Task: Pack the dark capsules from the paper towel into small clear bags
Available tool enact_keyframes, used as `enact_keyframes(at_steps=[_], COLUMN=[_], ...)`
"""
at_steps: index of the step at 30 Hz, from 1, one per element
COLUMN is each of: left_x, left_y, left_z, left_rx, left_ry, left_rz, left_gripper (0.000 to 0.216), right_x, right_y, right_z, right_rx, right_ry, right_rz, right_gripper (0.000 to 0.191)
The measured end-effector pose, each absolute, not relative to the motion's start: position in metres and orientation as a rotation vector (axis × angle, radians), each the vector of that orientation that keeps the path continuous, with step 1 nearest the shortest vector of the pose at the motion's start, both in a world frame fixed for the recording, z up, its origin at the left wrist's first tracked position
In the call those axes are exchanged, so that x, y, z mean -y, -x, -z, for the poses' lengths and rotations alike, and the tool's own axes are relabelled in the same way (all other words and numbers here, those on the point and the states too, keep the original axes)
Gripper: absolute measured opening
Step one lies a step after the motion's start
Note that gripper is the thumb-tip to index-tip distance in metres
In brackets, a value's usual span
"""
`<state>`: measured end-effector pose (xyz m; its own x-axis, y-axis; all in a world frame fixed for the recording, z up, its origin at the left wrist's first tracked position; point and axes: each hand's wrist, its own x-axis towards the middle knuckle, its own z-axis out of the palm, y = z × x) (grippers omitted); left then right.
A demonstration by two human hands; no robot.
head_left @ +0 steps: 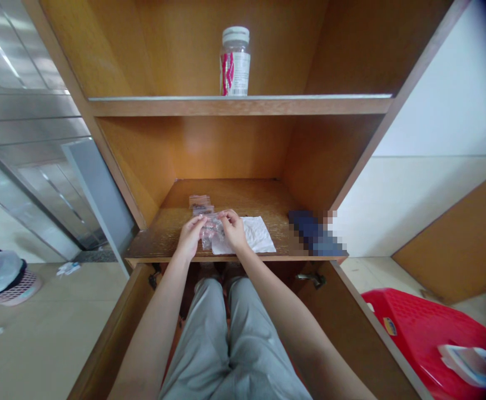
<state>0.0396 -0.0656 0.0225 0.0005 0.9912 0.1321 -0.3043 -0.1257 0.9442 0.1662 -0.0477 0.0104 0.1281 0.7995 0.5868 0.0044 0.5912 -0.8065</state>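
Observation:
My left hand (191, 234) and my right hand (233, 229) both pinch a small clear plastic bag (212, 229) between them, just above the lower wooden shelf (268, 205). The bag holds something small that I cannot make out. A white paper napkin (256, 234) lies on the shelf under and to the right of my right hand. Another small clear packet (200, 203) with dark contents lies on the shelf just behind my left hand.
A white-capped bottle (234, 61) with a red and white label stands on the upper shelf (243, 103). A dark blue object (312, 230) lies at the shelf's right. A red plastic stool (426, 328) sits on the floor right; a basket (5, 278) at left.

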Motion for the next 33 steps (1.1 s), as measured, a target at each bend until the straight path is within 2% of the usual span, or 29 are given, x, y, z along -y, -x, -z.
enact_keyframes(at_steps=[22,33], left_x=[0.0658,0.0684], left_y=[-0.0393,-0.0396], left_z=[-0.0254,-0.0250], left_rx=[-0.887,-0.915], left_ry=[-0.990,-1.098], left_rz=[-1.440,-1.461], left_gripper=[0.024,0.024], right_x=[0.0467,0.0478], right_y=[-0.1666,-0.1652], right_z=[-0.0098,-0.0084], right_rx=[1.357,1.400], right_ry=[0.821,0.800], right_rz=[-0.653,-0.684], right_gripper=[0.021,0.014])
